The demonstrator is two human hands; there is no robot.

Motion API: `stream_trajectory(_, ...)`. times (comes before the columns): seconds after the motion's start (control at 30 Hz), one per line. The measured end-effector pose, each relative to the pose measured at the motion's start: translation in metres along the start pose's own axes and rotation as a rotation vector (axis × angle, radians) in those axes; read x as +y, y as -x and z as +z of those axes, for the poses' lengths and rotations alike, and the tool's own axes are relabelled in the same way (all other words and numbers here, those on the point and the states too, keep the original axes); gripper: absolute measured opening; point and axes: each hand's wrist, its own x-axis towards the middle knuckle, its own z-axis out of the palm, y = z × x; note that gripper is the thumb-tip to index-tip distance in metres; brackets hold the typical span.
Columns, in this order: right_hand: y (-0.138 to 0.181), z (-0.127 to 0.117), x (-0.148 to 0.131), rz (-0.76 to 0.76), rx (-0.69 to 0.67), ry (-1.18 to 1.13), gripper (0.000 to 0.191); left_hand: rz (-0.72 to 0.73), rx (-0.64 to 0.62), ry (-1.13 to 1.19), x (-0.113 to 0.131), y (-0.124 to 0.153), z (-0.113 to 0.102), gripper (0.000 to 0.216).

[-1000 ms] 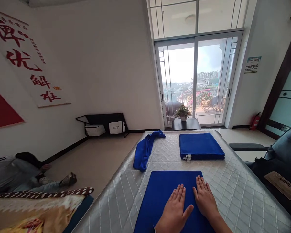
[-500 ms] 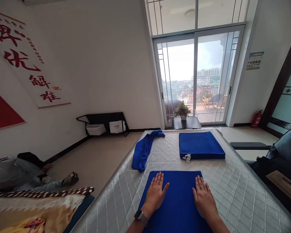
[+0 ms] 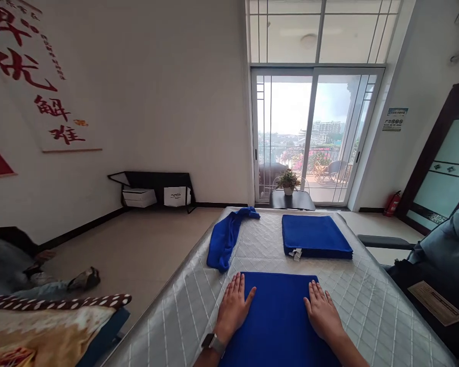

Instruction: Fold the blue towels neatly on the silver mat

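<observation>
In front of me a folded blue cloth (image 3: 277, 321) lies flat on the quilted silver-grey table cover (image 3: 371, 290). My left hand (image 3: 235, 306) rests at its left edge, fingers together and stretched forward, thumb on the cloth. Along the opposite edge lies my right hand (image 3: 323, 308), flat, with its thumb apart. Neither hand grips anything. Farther back on the right is a stack of folded blue cloth (image 3: 315, 234) with white tags (image 3: 296, 253) at its front. A loose, crumpled blue cloth (image 3: 225, 239) stretches along the table's left edge.
A potted plant (image 3: 288, 182) stands on a dark chair (image 3: 292, 200) beyond the table. Right of the table are a dark armrest (image 3: 384, 241) and a chair holding a labelled black item (image 3: 436, 303). At left, a person's shoe (image 3: 84, 279) shows near a patterned blanket (image 3: 57, 326).
My left hand has slid outward to the left edge of the cloth. My right hand stays nearly in place. The view has tilted up slightly and turned a little.
</observation>
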Motion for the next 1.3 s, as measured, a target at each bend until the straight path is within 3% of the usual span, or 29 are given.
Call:
stream_trajectory(0.23,-0.031,-0.006,0.002,-0.006,0.067,-0.046,0.066,-0.038,-0.026,-0.002,0.005,-0.001,-0.009,0.084)
stream_trajectory(0.53,-0.029,0.002,0.005,0.002,0.123,-0.081,0.064,-0.033,-0.052,-0.052,0.007,0.0,-0.013,0.084)
stream_trajectory(0.67,-0.029,0.0,0.005,0.007,0.123,-0.093,0.063,-0.083,-0.12,-0.112,0.013,-0.013,-0.025,0.093)
stream_trajectory(0.77,-0.029,0.0,0.004,0.009,0.11,-0.096,0.063,-0.119,-0.103,-0.15,0.043,-0.026,-0.034,0.094)
stream_trajectory(0.83,-0.029,0.0,0.005,0.003,0.122,-0.102,0.062,-0.007,-0.071,-0.101,0.079,-0.032,-0.032,0.087)
stream_trajectory(0.97,-0.028,0.007,0.008,-0.028,0.166,-0.101,0.061,0.263,-0.137,0.113,0.163,-0.032,-0.011,0.07)
stream_trajectory(1.07,-0.028,0.012,0.011,-0.048,0.174,-0.082,0.062,0.331,-0.185,0.194,0.201,-0.029,0.009,0.061)
stream_trajectory(1.17,-0.031,0.014,0.012,-0.051,0.177,-0.084,0.061,0.328,-0.195,0.181,0.2,-0.027,0.017,0.059)
stream_trajectory(1.3,-0.033,0.011,0.009,-0.025,0.174,-0.091,0.062,0.278,-0.164,0.1,0.151,-0.024,0.006,0.065)
